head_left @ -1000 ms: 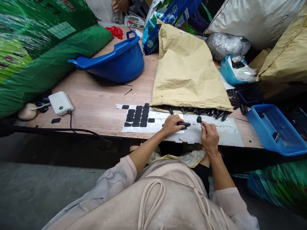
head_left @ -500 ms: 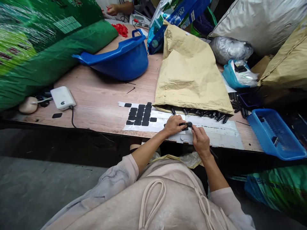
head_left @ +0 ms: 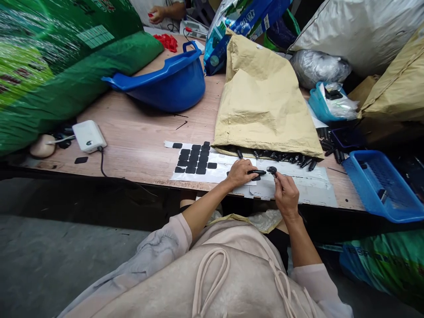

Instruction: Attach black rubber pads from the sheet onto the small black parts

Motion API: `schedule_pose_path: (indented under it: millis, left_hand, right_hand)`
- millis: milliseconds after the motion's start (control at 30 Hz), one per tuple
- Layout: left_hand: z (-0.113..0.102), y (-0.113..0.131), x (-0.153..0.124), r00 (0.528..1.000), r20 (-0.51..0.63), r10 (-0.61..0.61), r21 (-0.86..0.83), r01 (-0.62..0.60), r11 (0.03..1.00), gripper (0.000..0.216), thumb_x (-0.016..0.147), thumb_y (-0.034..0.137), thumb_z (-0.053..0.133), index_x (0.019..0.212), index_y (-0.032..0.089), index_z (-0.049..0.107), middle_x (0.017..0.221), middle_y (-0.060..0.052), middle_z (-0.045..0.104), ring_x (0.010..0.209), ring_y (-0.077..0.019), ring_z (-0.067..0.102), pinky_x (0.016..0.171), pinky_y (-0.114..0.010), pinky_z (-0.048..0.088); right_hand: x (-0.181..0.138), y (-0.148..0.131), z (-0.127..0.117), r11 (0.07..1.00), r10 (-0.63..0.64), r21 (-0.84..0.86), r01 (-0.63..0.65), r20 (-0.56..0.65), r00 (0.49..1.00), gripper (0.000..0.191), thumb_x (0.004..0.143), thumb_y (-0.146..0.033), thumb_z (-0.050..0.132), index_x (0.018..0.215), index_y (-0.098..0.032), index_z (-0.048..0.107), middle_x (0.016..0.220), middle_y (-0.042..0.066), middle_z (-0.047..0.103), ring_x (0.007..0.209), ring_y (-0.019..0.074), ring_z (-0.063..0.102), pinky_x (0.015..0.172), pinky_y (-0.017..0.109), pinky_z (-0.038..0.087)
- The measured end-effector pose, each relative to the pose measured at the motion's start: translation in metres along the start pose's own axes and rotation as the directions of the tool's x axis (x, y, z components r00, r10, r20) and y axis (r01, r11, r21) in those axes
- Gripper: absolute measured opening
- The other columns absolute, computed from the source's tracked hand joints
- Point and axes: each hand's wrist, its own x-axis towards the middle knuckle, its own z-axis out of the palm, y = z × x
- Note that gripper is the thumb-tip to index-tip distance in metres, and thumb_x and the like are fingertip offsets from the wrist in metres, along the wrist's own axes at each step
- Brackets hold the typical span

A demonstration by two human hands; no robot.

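My left hand (head_left: 239,173) is closed round a thin black rod-like part (head_left: 257,172) that points to the right, resting on a white backing sheet (head_left: 298,185). My right hand (head_left: 285,194) pinches a small round black piece (head_left: 272,170) just off the rod's tip, a small gap between them. To the left on the sheet lie several black rectangular pads (head_left: 194,159) in rows. Behind the hands, several black parts (head_left: 291,157) spill from the mouth of a tan paper sack (head_left: 263,97).
A blue basin (head_left: 165,81) sits tilted at the back, green sacks (head_left: 49,66) at the left, a white adapter with cord (head_left: 88,136) near the edge, a blue basket (head_left: 377,185) at the right. Another person's hand (head_left: 155,13) is at the far end by red pieces (head_left: 168,42).
My right hand brought the round piece against the rod's tip half a second ago, then drew back a little to the right. The left hand stayed put.
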Motion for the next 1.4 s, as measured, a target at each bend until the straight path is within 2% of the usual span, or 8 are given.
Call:
schedule_pose_path:
  millis: [333, 667, 767, 933, 1067, 1200, 1267, 1400]
  left_hand:
    - [0.002, 0.002, -0.001, 1.000, -0.020, -0.015, 0.015, 0.015, 1.000, 0.022, 0.087, 0.035, 0.080, 0.106, 0.024, 0.082, 0.094, -0.005, 0.068, 0.095, -0.0228, 0.062, 0.088, -0.036, 0.045]
    - [-0.001, 0.005, -0.005, 1.000, -0.019, 0.018, 0.029, -0.017, 0.999, 0.020, 0.094, 0.038, 0.072, 0.105, 0.022, 0.079, 0.095, -0.007, 0.067, 0.095, -0.0233, 0.062, 0.088, -0.036, 0.046]
    - [-0.003, 0.018, -0.027, 0.992, 0.019, 0.123, -0.033, -0.123, 0.992, 0.025, 0.099, 0.041, 0.064, 0.109, 0.022, 0.077, 0.099, -0.008, 0.069, 0.092, -0.0209, 0.064, 0.083, -0.033, 0.048]
    - [0.004, 0.039, -0.090, 0.922, 0.255, 0.291, -0.135, -0.264, 0.955, 0.030, 0.104, 0.043, 0.056, 0.116, 0.023, 0.075, 0.099, -0.007, 0.075, 0.087, -0.0178, 0.070, 0.075, -0.027, 0.050]
    - [0.017, 0.028, -0.121, 0.909, 0.417, 0.020, 0.014, -0.028, 1.000, 0.023, 0.098, 0.036, 0.063, 0.111, 0.024, 0.077, 0.104, -0.008, 0.078, 0.092, -0.0232, 0.074, 0.075, -0.030, 0.052]
    - [0.019, 0.015, -0.128, 0.800, 0.530, -0.282, 0.201, 0.204, 0.958, 0.030, 0.090, 0.031, 0.068, 0.117, 0.023, 0.078, 0.105, -0.012, 0.080, 0.096, -0.0306, 0.076, 0.077, -0.035, 0.055]
    - [0.011, 0.018, -0.125, 0.808, 0.528, -0.261, 0.130, 0.227, 0.965, 0.033, 0.087, 0.031, 0.071, 0.119, 0.023, 0.078, 0.105, -0.011, 0.081, 0.095, -0.0294, 0.076, 0.076, -0.034, 0.054]
    - [-0.017, 0.035, -0.097, 0.902, 0.392, -0.181, -0.182, 0.269, 0.946, 0.023, 0.092, 0.039, 0.066, 0.093, 0.021, 0.080, 0.082, -0.004, 0.078, 0.072, -0.0192, 0.071, 0.064, -0.027, 0.048]
  right_hand:
    - [0.013, 0.053, 0.000, 0.955, -0.058, -0.288, 0.065, 0.031, 0.998, 0.031, 0.102, -0.034, 0.052, 0.116, -0.024, 0.078, 0.090, 0.008, 0.069, 0.086, 0.0220, 0.054, 0.082, 0.034, 0.041]
    - [0.009, 0.046, 0.007, 0.948, 0.001, -0.318, 0.010, 0.034, 0.999, 0.030, 0.098, -0.031, 0.054, 0.117, -0.024, 0.076, 0.096, 0.008, 0.065, 0.089, 0.0232, 0.050, 0.081, 0.036, 0.039]
    - [0.009, 0.046, 0.006, 0.949, 0.017, -0.315, -0.003, 0.041, 0.999, 0.029, 0.098, -0.031, 0.054, 0.117, -0.024, 0.076, 0.096, 0.009, 0.065, 0.090, 0.0234, 0.049, 0.081, 0.036, 0.039]
    - [0.008, 0.045, 0.007, 0.946, 0.017, -0.324, -0.005, 0.034, 0.999, 0.030, 0.100, -0.032, 0.053, 0.117, -0.024, 0.076, 0.097, 0.009, 0.065, 0.089, 0.0234, 0.050, 0.080, 0.036, 0.038]
    - [0.008, 0.045, 0.008, 0.948, 0.025, -0.317, -0.012, 0.039, 0.999, 0.029, 0.099, -0.032, 0.054, 0.117, -0.024, 0.075, 0.098, 0.009, 0.065, 0.090, 0.0235, 0.049, 0.080, 0.036, 0.038]
    - [0.008, 0.046, 0.009, 0.949, 0.030, -0.314, -0.018, 0.032, 0.999, 0.029, 0.098, -0.031, 0.054, 0.116, -0.024, 0.075, 0.097, 0.008, 0.064, 0.089, 0.0231, 0.048, 0.079, 0.036, 0.037]
    - [0.008, 0.046, 0.009, 0.949, 0.025, -0.316, -0.016, 0.027, 0.999, 0.028, 0.098, -0.032, 0.054, 0.116, -0.024, 0.075, 0.097, 0.008, 0.064, 0.089, 0.0231, 0.048, 0.079, 0.036, 0.037]
    - [0.008, 0.046, 0.009, 0.950, 0.022, -0.313, -0.010, 0.033, 0.999, 0.028, 0.098, -0.031, 0.055, 0.117, -0.024, 0.075, 0.098, 0.009, 0.064, 0.089, 0.0232, 0.048, 0.079, 0.036, 0.037]
